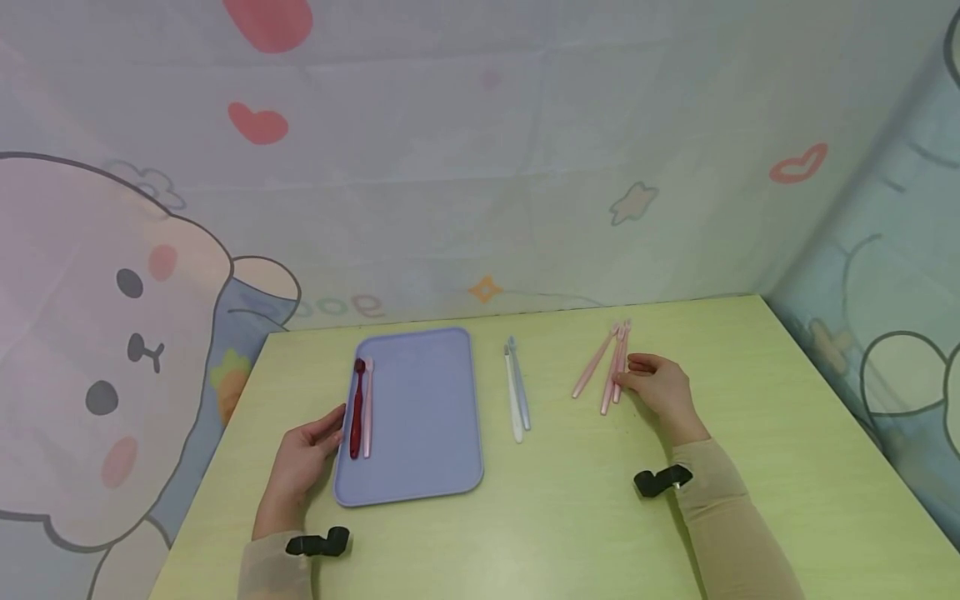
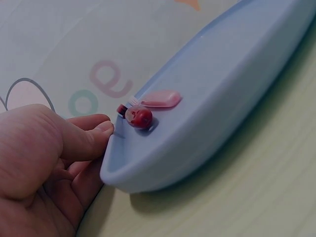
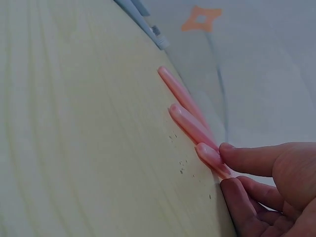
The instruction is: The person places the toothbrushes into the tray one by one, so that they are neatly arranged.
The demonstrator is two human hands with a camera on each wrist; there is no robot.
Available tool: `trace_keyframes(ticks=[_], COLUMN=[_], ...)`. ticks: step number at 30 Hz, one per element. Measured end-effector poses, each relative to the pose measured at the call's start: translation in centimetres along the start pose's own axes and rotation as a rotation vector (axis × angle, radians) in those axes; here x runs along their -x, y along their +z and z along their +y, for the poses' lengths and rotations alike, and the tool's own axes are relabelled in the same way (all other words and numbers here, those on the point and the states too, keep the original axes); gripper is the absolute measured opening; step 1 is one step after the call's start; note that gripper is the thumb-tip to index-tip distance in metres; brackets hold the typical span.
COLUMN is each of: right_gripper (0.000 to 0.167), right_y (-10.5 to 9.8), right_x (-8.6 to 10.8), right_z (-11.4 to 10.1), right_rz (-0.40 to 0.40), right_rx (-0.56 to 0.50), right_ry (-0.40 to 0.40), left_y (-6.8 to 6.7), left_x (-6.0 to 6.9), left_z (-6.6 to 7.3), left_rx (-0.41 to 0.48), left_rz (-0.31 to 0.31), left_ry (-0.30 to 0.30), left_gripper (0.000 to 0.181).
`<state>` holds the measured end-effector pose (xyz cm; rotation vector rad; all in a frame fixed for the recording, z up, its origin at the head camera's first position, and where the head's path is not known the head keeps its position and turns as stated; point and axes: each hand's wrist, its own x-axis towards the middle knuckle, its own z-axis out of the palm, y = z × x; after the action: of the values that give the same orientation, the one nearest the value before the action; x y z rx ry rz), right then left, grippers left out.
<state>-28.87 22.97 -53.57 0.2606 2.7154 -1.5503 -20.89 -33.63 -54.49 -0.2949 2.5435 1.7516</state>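
Note:
My left hand [image 1: 302, 457] holds the left rim of a lavender tray [image 1: 420, 417]; in the left wrist view the thumb [image 2: 101, 136] is at the rim. Inside the tray, along that side, a dark red toothbrush [image 1: 357, 408] and a pink toothbrush [image 1: 368, 408] lie side by side. At the right, my right hand [image 1: 663, 392] pinches the rightmost pink toothbrush [image 3: 210, 154] between thumb and finger. Two more pink toothbrushes, a middle one [image 1: 611, 379] and a left one [image 1: 595, 362], lie beside it on the table, their heads close together.
Between the tray and the pink toothbrushes, a white toothbrush [image 1: 513, 396] and a light blue toothbrush [image 1: 520, 383] lie on the yellow-green table [image 1: 555, 517]. A printed cloth [image 1: 420, 192] hangs behind the table's back edge.

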Motion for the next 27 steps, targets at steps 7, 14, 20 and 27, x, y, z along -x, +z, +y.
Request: trace_keyframes(ticks=[7, 14, 20, 27], right_gripper=[0.059, 0.061, 0.059, 0.057], right_y=[-0.1, -0.2, -0.1, 0.1], right_x=[0.1, 0.4, 0.6, 0.7], right_z=[-0.2, -0.8, -1.0, -1.1], right_rz=[0.005, -0.007, 0.005, 0.028], right_rx=[0.003, -0.016, -0.048, -0.041], right_ry=[0.010, 0.022, 0.017, 0.020], left_y=[0.0, 0.0, 0.0, 0.0], left_x=[0.0, 0.2, 0.1, 0.1], left_z=[0.2, 0.3, 0.2, 0.3], left_rx=[-0.001, -0.021, -0.016, -0.008], left_rz=[0.004, 0.002, 0.001, -0.004], left_ry=[0.002, -0.022, -0.029, -0.013], left_gripper=[0.049, 0.049, 0.049, 0.049])
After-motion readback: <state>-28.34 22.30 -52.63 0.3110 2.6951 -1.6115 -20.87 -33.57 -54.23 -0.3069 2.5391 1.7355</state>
